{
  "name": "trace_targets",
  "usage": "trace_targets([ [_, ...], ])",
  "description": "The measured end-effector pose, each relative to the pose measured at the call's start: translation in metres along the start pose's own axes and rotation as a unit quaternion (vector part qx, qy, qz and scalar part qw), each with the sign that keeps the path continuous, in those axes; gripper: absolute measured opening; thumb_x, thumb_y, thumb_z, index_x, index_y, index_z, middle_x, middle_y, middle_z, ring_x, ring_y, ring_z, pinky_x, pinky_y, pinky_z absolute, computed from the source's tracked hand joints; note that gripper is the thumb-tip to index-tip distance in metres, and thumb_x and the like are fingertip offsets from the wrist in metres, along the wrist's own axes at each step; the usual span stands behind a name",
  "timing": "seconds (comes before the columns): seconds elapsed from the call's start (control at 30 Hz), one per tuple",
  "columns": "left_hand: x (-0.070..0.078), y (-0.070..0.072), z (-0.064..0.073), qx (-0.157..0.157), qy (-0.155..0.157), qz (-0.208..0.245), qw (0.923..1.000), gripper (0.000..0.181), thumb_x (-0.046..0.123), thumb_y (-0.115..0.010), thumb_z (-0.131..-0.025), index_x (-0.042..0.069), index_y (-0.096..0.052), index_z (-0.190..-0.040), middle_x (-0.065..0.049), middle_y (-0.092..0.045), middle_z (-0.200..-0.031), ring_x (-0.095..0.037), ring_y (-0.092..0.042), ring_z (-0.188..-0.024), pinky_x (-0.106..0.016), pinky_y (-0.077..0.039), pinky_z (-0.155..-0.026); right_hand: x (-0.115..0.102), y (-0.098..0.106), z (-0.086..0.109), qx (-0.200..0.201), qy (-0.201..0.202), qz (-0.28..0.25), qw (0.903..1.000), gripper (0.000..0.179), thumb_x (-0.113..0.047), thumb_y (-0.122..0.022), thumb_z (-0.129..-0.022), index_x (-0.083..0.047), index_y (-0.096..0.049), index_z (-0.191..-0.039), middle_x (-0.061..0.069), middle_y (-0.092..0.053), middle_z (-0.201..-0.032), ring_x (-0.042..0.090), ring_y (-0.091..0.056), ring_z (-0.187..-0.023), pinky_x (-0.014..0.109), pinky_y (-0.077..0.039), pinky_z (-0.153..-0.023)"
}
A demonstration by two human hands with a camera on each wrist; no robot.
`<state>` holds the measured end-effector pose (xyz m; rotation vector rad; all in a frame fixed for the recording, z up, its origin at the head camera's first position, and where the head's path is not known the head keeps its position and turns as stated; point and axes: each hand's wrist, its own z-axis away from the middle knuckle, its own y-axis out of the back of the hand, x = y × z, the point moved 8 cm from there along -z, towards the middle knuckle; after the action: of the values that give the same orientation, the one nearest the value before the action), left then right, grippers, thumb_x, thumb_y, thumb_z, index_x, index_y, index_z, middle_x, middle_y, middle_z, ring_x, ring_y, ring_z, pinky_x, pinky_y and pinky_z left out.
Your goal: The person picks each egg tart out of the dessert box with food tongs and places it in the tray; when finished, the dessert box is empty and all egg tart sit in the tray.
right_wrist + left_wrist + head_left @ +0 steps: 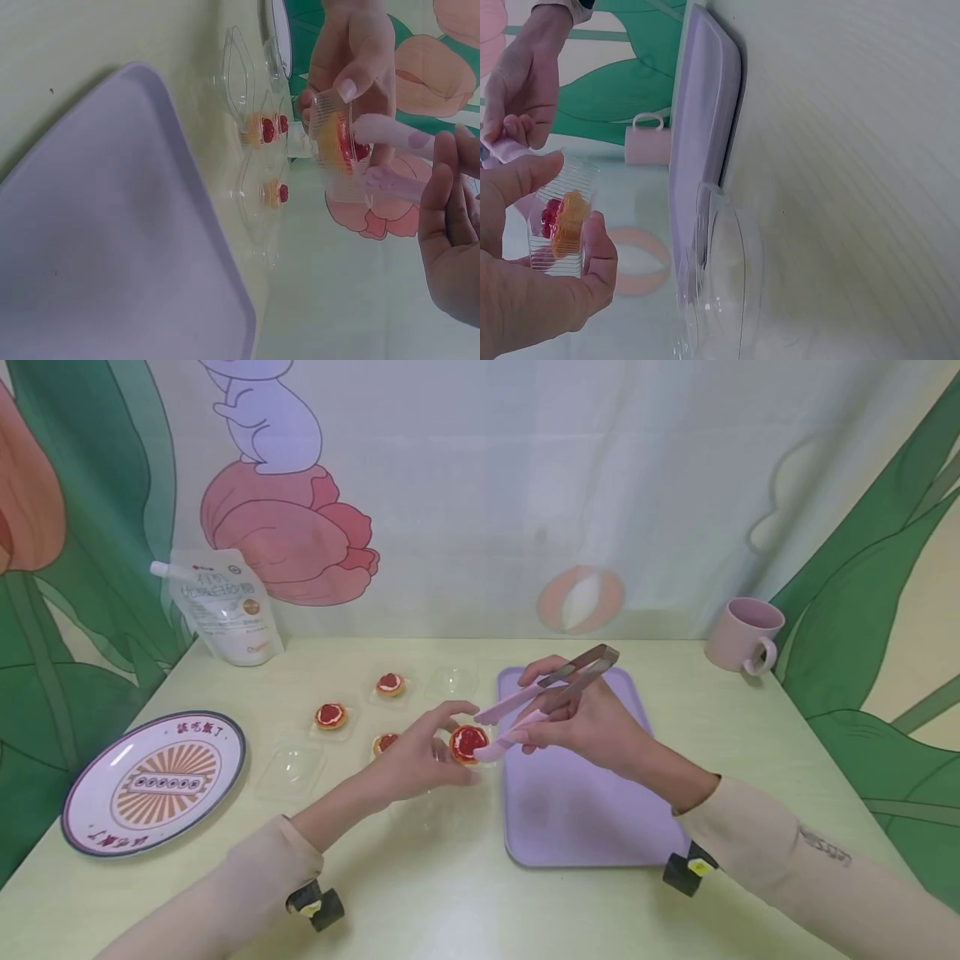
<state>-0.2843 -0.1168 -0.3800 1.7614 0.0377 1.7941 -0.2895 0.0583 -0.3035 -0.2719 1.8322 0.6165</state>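
My left hand (412,764) holds up a clear ribbed plastic container (327,105) between thumb and fingers. Inside it sits a small tart (469,744) with a golden crust and red topping. My right hand (596,731) grips metal tongs (517,700) with pink ends. Those ends lie on either side of the tart's red topping in the right wrist view; whether they squeeze it, I cannot tell. Both hands are above the table, by the left edge of a lilac tray (585,827).
Several more tarts (330,716) sit in clear containers left of the tray, among bare clear plastic pieces (291,772). A patterned plate (225,752) lies at far left, a white spouted pouch (232,618) behind it. A pink mug (731,639) stands at back right.
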Motion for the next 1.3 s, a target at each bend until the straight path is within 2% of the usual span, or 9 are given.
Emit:
trace_targets([
  [0.13,0.004,-0.001,0.001,0.008,-0.002,-0.003,1.0,0.079,0.013,-0.084,-0.078,0.02,-0.044,-0.146,-0.02,-0.05,-0.135,-0.021,-0.058,-0.075,-0.03,-0.049,-0.066,-0.003,-0.002,0.0,0.001,-0.003,0.014,0.9999,0.047,0.007,-0.078,-0.079,0.0,-0.053,-0.118,0.023,-0.074,-0.085,0.025,-0.073,-0.062,0.038,-0.061,-0.064],
  [0.27,0.007,-0.002,0.001,0.012,-0.004,-0.005,0.9999,0.077,0.013,-0.084,-0.078,0.022,-0.046,-0.145,-0.019,-0.051,-0.135,-0.021,-0.059,-0.076,-0.03,-0.049,-0.066,-0.002,-0.004,0.0,0.0,-0.011,0.015,0.9998,0.047,0.006,-0.078,-0.079,0.0,-0.053,-0.119,0.022,-0.074,-0.083,0.026,-0.073,-0.061,0.039,-0.061,-0.063],
  [0.53,0.014,-0.008,0.002,0.014,-0.033,-0.014,0.9993,0.076,0.01,-0.083,-0.078,0.019,-0.047,-0.145,-0.02,-0.052,-0.133,-0.019,-0.059,-0.072,-0.029,-0.05,-0.064,0.002,-0.008,-0.002,-0.001,-0.021,0.013,0.9997,0.045,0.004,-0.079,-0.079,0.002,-0.053,-0.116,0.022,-0.073,-0.084,0.025,-0.073,-0.06,0.043,-0.061,-0.063],
  [0.67,0.016,-0.009,0.003,0.014,-0.032,-0.02,0.9992,0.076,0.01,-0.083,-0.078,0.018,-0.048,-0.145,-0.02,-0.053,-0.132,-0.018,-0.059,-0.072,-0.029,-0.051,-0.064,0.004,-0.007,-0.002,-0.001,-0.023,0.015,0.9996,0.044,0.005,-0.078,-0.08,0.002,-0.053,-0.115,0.022,-0.073,-0.083,0.025,-0.072,-0.06,0.04,-0.061,-0.062],
  [0.93,0.015,-0.011,0.003,0.013,-0.029,-0.022,0.9993,0.075,0.01,-0.083,-0.078,0.018,-0.049,-0.144,-0.019,-0.055,-0.13,-0.018,-0.059,-0.073,-0.029,-0.051,-0.065,0.011,-0.005,-0.001,0.008,-0.038,-0.001,0.9992,0.044,0.006,-0.077,-0.081,0.003,-0.051,-0.117,0.027,-0.072,-0.093,0.023,-0.074,-0.064,0.036,-0.061,-0.064],
  [1.17,0.014,-0.011,0.003,0.015,-0.03,-0.027,0.9991,0.077,0.01,-0.083,-0.078,0.018,-0.048,-0.145,-0.018,-0.054,-0.134,-0.018,-0.058,-0.071,-0.029,-0.051,-0.064,0.013,-0.008,0.0,0.008,-0.035,-0.016,0.9992,0.044,0.007,-0.076,-0.081,0.004,-0.051,-0.117,0.032,-0.07,-0.096,0.025,-0.074,-0.065,0.04,-0.061,-0.066],
  [1.3,0.013,-0.012,0.004,0.015,-0.025,-0.038,0.9989,0.079,0.011,-0.084,-0.078,0.02,-0.047,-0.146,-0.017,-0.053,-0.136,-0.018,-0.058,-0.07,-0.029,-0.05,-0.065,0.016,-0.009,0.001,0.008,-0.04,-0.027,0.9988,0.045,0.008,-0.075,-0.082,0.004,-0.049,-0.119,0.03,-0.071,-0.095,0.023,-0.074,-0.065,0.04,-0.061,-0.067],
])
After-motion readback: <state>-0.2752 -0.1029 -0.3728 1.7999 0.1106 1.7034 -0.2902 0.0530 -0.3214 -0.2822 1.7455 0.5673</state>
